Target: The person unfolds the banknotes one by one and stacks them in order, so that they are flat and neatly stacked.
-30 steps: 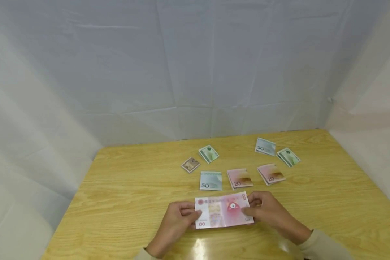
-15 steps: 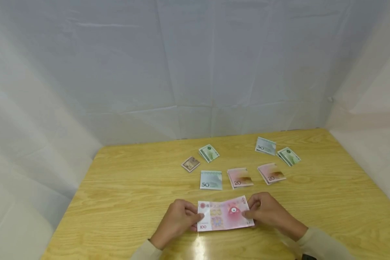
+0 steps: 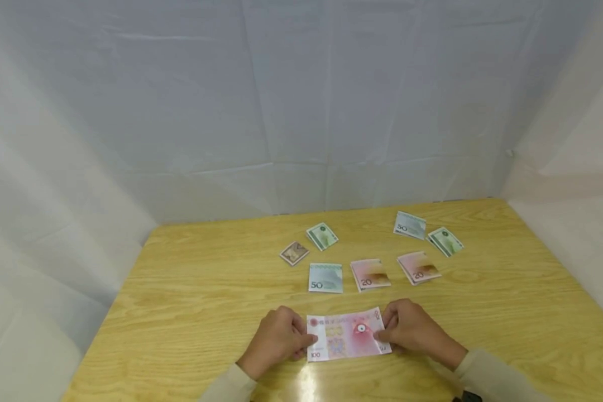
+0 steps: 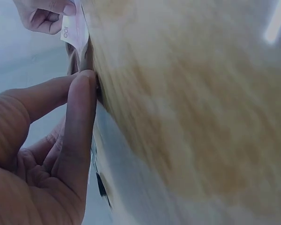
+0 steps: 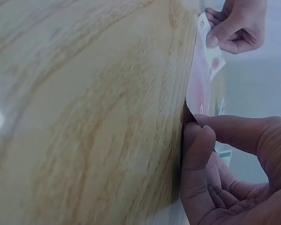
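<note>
A pink banknote (image 3: 349,338) marked 100 is spread between both hands near the table's front. My left hand (image 3: 280,339) pinches its left end, thumb on top. The right end is pinched by my right hand (image 3: 416,330). A faint crease runs across the note's middle. In the right wrist view the banknote (image 5: 200,86) stretches away from the right hand (image 5: 234,164) toward the other hand, just above the wood. The left wrist view shows thumb and fingertip of the left hand (image 4: 47,140) pressed together, with only part of the note (image 4: 77,30) in sight.
Beyond the hands lie folded banknotes: a blue-green 50 (image 3: 325,278), two pinkish 20s (image 3: 370,274) (image 3: 419,268), a brown note (image 3: 294,253), green notes (image 3: 322,237) (image 3: 445,242) and another 50 (image 3: 410,225). White sheeting (image 3: 301,111) surrounds the wooden table (image 3: 191,301).
Both hands have brought the pink banknote slightly down and toward the table's front edge, and it has shifted a little rightward at its left end. The folded notes have stayed in place.
</note>
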`<state>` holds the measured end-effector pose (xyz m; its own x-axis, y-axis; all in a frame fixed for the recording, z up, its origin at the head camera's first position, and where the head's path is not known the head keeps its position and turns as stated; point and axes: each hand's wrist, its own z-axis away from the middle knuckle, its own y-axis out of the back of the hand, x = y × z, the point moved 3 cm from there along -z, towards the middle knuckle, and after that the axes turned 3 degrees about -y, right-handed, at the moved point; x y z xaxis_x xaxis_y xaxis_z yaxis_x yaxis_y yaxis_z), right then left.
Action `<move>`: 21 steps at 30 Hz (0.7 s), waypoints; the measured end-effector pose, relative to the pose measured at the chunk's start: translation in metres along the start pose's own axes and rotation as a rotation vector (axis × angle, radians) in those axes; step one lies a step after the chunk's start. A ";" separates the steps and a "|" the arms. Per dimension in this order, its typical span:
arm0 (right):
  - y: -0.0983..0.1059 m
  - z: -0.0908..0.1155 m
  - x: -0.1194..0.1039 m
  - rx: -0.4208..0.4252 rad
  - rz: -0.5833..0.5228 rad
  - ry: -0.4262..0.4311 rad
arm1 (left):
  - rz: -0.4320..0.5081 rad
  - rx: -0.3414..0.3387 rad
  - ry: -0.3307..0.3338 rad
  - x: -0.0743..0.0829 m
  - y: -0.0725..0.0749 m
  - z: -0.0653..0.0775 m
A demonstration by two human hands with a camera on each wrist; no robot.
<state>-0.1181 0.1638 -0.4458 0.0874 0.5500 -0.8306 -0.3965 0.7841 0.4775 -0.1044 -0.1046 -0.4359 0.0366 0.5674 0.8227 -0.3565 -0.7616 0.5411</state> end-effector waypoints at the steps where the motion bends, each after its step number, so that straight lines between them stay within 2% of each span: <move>1: 0.000 0.000 0.000 0.004 0.014 0.002 | -0.019 0.001 -0.005 0.000 0.000 0.000; 7: 0.003 0.002 0.000 0.047 0.087 0.020 | -0.093 0.026 -0.009 -0.001 0.001 0.001; 15: 0.005 -0.001 -0.002 0.135 0.182 -0.002 | -0.102 0.022 -0.020 -0.004 0.004 -0.001; 19: 0.007 -0.005 -0.011 0.119 0.133 0.034 | -0.052 0.039 -0.020 -0.003 0.015 -0.007; 21: 0.007 -0.009 -0.016 0.102 0.070 0.051 | -0.006 0.046 -0.017 -0.002 0.022 -0.011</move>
<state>-0.1306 0.1581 -0.4312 0.0156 0.5911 -0.8064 -0.3050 0.7709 0.5592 -0.1225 -0.1194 -0.4276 0.0546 0.5671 0.8218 -0.3130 -0.7718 0.5534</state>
